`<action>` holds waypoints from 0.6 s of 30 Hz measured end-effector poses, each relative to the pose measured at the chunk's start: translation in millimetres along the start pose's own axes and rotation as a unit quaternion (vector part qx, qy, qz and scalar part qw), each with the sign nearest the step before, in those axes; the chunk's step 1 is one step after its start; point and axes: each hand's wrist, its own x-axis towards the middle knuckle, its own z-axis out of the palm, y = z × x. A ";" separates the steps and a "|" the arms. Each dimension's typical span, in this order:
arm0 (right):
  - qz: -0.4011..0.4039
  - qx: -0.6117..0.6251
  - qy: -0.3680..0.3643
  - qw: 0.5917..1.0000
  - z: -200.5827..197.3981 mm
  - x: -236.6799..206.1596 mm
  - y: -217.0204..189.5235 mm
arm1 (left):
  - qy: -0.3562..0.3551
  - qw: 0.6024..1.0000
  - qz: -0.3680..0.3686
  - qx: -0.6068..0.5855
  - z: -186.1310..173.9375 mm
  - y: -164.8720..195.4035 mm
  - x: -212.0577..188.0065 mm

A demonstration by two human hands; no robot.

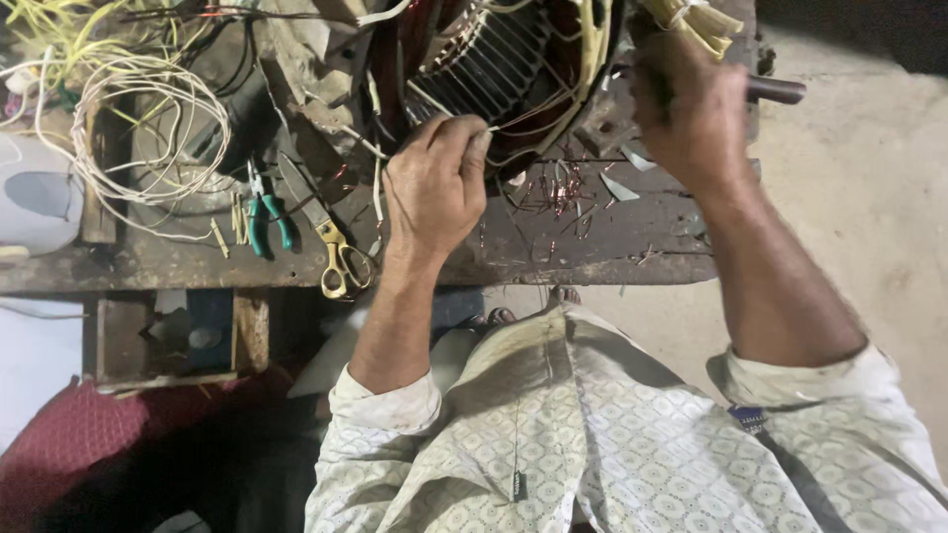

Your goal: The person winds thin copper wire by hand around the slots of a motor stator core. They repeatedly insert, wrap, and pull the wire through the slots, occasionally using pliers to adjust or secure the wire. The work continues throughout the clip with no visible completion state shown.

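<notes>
Here, left to right across the bench:

Wire coil: a loose loop of pale wire [148,138] lies at the far left of the workbench [592,247].
Pliers: green-handled pliers [265,212] lie just right of the coil, handles toward the near edge.
Scissors: yellow-handled scissors [331,242] lie beside the pliers, handles close to the near edge of the bench.
Left hand: the left hand [434,183] is closed narrow, thumb and fingertips pinched on a thin wire [513,123] at the near rim of the motor stator.
Motor stator: the motor stator [494,59], a round shell with a slotted metal core and wire windings, sits at the far middle of the bench, between the two hands.
Copper scraps: short reddish wire clippings [558,192] lie scattered on the bench just near of the stator.
Right hand: the right hand [691,109] is clenched around a dark-handled tool [775,91] at the stator's right rim; the tool's working end is hidden.
Sleeving: pale yellow tubes [701,20] stick out just far of the right hand.
</notes>
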 end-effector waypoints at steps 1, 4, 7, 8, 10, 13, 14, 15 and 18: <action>0.099 0.189 -0.028 0.977 4.9 -3.8 2.7 | 0.005 1.000 0.012 0.004 -0.1 -0.7 -0.5; 0.219 0.503 -0.133 0.825 31.5 -29.6 6.2 | -0.002 1.000 0.009 -0.009 0.4 -1.9 -0.8; 0.081 0.341 -0.225 0.909 67.9 -49.3 -2.5 | -0.003 1.000 0.015 -0.016 2.2 -4.4 -1.1; 0.072 0.394 -0.230 0.887 76.5 -49.5 -6.5 | -0.002 1.000 0.020 -0.017 2.4 -5.2 -1.9; 0.047 0.498 -0.237 0.833 87.9 -40.0 -16.0 | -0.007 1.000 0.027 -0.007 3.5 -7.3 -2.9; 0.154 0.529 -0.211 0.807 99.7 -18.2 -33.5 | -0.003 0.999 0.025 0.022 3.6 -10.4 -3.9; 0.134 0.550 -0.208 0.798 100.1 -12.2 -36.3 | 0.000 0.999 0.023 0.033 3.7 -11.4 -3.8; 0.114 0.570 -0.207 0.787 98.9 -8.4 -36.7 | -0.001 0.999 0.024 0.025 4.0 -12.2 -4.0; 0.013 0.510 -0.198 0.837 82.4 -12.6 -19.9 | 0.002 1.000 0.020 0.007 5.4 -14.7 -3.8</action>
